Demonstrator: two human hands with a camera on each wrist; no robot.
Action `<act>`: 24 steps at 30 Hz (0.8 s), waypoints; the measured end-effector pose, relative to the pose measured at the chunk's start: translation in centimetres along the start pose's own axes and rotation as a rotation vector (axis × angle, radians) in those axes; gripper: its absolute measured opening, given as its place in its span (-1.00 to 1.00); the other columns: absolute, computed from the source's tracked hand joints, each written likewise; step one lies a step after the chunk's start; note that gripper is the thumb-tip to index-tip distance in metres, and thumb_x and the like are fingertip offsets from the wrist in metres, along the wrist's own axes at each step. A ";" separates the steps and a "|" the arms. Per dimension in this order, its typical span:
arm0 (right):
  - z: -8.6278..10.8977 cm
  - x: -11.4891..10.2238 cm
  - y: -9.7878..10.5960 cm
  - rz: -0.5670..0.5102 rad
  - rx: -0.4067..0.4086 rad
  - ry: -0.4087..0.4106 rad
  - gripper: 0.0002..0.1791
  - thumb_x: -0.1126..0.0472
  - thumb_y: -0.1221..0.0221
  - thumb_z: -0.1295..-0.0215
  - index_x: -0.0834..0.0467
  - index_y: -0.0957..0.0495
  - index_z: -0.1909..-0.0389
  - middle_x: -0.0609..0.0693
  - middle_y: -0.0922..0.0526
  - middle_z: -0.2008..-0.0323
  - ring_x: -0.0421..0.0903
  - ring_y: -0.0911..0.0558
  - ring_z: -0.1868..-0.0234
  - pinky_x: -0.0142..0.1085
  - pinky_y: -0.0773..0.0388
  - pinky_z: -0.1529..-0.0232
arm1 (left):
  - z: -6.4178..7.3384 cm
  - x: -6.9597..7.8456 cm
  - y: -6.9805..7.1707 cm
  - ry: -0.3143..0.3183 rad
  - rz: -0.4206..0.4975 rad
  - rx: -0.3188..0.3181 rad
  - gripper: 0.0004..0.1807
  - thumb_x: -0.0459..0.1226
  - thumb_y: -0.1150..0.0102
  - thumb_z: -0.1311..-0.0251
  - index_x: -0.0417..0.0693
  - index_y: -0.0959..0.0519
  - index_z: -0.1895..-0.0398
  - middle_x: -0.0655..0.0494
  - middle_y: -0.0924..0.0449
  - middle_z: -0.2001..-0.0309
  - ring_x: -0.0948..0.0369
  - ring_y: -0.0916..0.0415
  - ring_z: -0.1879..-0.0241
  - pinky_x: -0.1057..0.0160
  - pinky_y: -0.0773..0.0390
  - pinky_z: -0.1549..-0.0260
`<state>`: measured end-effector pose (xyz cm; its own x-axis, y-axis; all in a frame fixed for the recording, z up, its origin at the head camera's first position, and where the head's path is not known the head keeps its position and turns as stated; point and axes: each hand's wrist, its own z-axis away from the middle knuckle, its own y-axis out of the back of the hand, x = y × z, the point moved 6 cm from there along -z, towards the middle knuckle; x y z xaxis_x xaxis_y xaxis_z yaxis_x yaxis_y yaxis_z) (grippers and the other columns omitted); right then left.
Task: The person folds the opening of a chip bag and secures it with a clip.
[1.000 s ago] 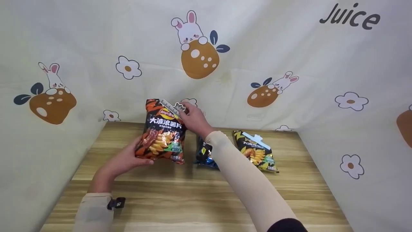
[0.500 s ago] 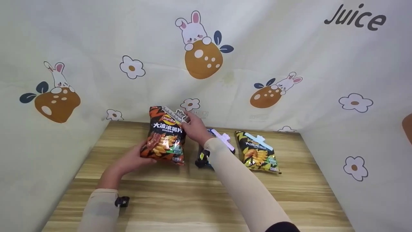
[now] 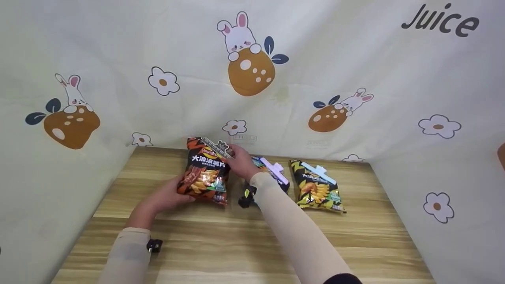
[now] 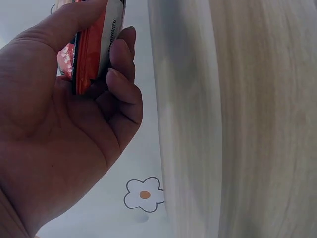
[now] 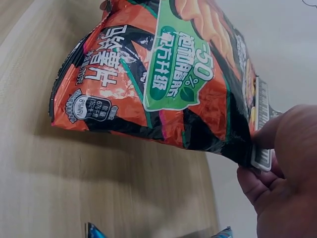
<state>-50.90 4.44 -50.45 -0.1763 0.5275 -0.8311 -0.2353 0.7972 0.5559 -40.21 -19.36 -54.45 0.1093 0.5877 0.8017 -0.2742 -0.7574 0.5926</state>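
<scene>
An orange-and-black bag of potato chips (image 3: 205, 173) is tilted up over the left part of the table, its printed front toward the head camera. Across its folded top corner sits a grey-and-white bag clip (image 3: 217, 148). My left hand (image 3: 167, 196) grips the bag's lower left side, thumb on one face and fingers curled behind, as the left wrist view shows. At the upper right, my right hand (image 3: 242, 161) pinches the end of the clip and the bag's corner under it. In the right wrist view a shadow falls on the wood below the bag (image 5: 148, 79).
Right of the held bag lies a blue chip bag (image 3: 258, 162) with a lilac clip (image 3: 275, 170), partly hidden by my right arm. Farther right is a yellow-and-black chip bag (image 3: 315, 191) with a light blue clip (image 3: 319, 172). A printed cloth (image 3: 189, 110) rises behind the wooden table (image 3: 221, 252).
Both hands have lowered the orange-and-black chip bag toward the table and slightly right in the view. The blue bag's lilac clip has come into sight beside my right forearm.
</scene>
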 end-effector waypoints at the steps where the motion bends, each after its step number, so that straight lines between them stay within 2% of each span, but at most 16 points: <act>1: 0.0 0.1 -0.1 0.006 -0.002 -0.003 -0.42 0.25 -0.28 -0.61 0.15 -0.45 -0.58 0.08 -0.68 -0.25 0.00 -0.66 -0.26 -0.10 -0.63 -0.32 | 0.0 0.0 0.0 0.002 -0.001 -0.003 0.11 -0.17 -0.60 -0.27 -0.18 -0.14 -0.76 -0.37 -0.39 -0.57 -0.32 -0.36 -0.53 -0.37 -0.25 -0.54; 4: -0.1 0.3 -0.3 0.037 -0.004 0.013 -0.43 0.31 -0.25 -0.59 0.21 -0.46 -0.56 0.13 -0.70 -0.28 0.03 -0.68 -0.28 -0.11 -0.62 -0.34 | 0.1 0.0 -0.2 0.003 0.002 -0.008 0.06 -0.21 -0.60 -0.25 -0.24 -0.20 -0.72 -0.37 -0.44 -0.52 -0.30 -0.43 -0.48 -0.35 -0.30 -0.52; 9: 0.0 0.4 -0.6 0.083 -0.005 0.039 -0.52 0.36 -0.23 -0.59 0.28 -0.55 -0.46 0.14 -0.75 -0.20 -0.01 -0.70 -0.17 -0.14 -0.63 -0.29 | 0.1 -0.1 -0.6 0.013 0.008 -0.010 -0.04 -0.24 -0.61 -0.25 -0.35 -0.31 -0.62 -0.38 -0.53 -0.42 -0.27 -0.52 -0.40 -0.33 -0.39 -0.48; 14: 0.1 0.7 -0.9 0.100 -0.008 0.008 -0.62 0.31 -0.26 -0.59 0.27 -0.62 -0.34 0.09 -0.76 -0.06 -0.04 -0.71 -0.01 -0.17 -0.68 -0.15 | 0.0 -0.2 -0.8 0.030 -0.007 -0.013 -0.03 -0.23 -0.61 -0.24 -0.35 -0.31 -0.62 -0.40 -0.53 -0.42 -0.30 -0.50 -0.40 -0.35 -0.38 -0.47; 19: 0.2 1.0 -1.4 0.094 -0.036 -0.035 -0.67 0.20 -0.26 -0.65 0.25 -0.67 -0.28 0.06 -0.76 -0.04 -0.06 -0.71 -0.01 -0.16 -0.68 -0.15 | -0.1 -0.4 -0.8 0.026 -0.031 -0.006 -0.03 -0.23 -0.62 -0.22 -0.36 -0.32 -0.61 -0.40 -0.56 -0.39 -0.28 -0.53 -0.37 -0.34 -0.42 -0.45; 24: 0.3 1.3 -1.7 0.092 -0.065 -0.049 -0.73 0.20 -0.24 -0.66 0.24 -0.71 -0.19 0.05 -0.77 0.01 -0.07 -0.71 0.01 -0.17 -0.67 -0.11 | -0.1 -0.6 -0.9 0.042 -0.070 0.007 -0.09 -0.22 -0.61 -0.22 -0.38 -0.38 -0.56 -0.39 -0.59 -0.35 -0.27 -0.57 -0.33 -0.34 -0.46 -0.41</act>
<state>-50.47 3.89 -52.48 -0.1533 0.6126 -0.7754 -0.2824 0.7248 0.6284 -40.14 -19.01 -55.42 0.0872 0.6505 0.7545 -0.2604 -0.7162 0.6475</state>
